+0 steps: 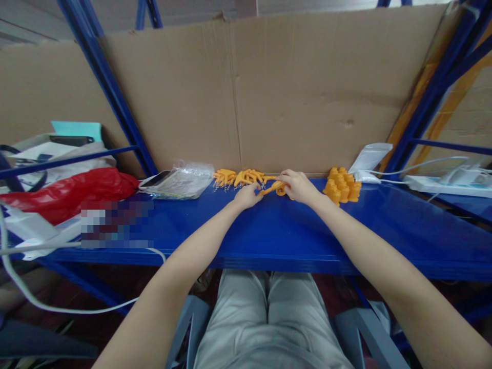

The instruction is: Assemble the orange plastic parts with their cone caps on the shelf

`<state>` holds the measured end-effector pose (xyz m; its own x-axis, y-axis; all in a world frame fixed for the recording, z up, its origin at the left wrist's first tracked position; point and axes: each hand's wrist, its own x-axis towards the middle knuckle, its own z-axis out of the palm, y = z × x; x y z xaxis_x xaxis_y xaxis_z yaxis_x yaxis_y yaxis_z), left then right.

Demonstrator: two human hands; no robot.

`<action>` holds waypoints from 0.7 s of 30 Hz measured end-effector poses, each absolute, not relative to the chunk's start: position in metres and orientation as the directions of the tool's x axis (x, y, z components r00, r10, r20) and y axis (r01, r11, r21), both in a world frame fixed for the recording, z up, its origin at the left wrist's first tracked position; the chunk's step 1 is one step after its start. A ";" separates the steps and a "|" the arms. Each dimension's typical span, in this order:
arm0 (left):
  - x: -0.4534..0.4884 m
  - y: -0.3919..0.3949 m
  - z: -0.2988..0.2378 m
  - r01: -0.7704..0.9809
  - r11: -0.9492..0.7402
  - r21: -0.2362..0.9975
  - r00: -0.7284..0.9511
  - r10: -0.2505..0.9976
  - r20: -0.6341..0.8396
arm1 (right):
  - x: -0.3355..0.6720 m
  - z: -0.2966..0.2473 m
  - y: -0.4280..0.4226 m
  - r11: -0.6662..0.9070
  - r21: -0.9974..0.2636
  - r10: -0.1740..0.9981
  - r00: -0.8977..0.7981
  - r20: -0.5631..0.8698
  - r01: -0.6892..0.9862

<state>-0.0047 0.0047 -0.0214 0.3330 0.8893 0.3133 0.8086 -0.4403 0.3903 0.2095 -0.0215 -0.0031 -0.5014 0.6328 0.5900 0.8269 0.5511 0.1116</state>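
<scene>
Pinching slim orange piece (272,188) between both hands, over blue shelf (249,236). Left hand (248,196) fingertips closed on one end, right hand (298,186) fingers round other. Probably light, stiffish plastic, kinda slick; ends seem best grip.

Cardboard (307,92): stood upright across the upper frame.
Red plastic (80,189): 1 heap, bunched at middle left.
Power strip (426,183): set at the right edge.
White cable (77,310): looped at lower left.

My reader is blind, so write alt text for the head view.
A left hand and a right hand hold orange parts over a blue shelf. An orange pile lies beyond, an orange cluster to the right, and cardboard stands behind.
</scene>
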 end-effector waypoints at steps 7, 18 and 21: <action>-0.003 0.000 -0.014 0.650 -0.335 0.682 0.375 0.922 0.096 | 0.213 -0.003 -0.018 0.538 0.060 0.645 -0.457 0.613 0.841; 0.000 -0.006 -0.010 0.542 -0.131 0.830 0.285 0.958 -0.034 | 0.212 -0.003 -0.020 0.558 0.025 0.650 -0.456 0.608 0.829; 0.001 0.000 -0.014 0.493 -0.163 0.854 0.271 0.962 0.027 | 0.214 -0.003 -0.019 0.562 0.016 0.644 -0.450 0.619 0.827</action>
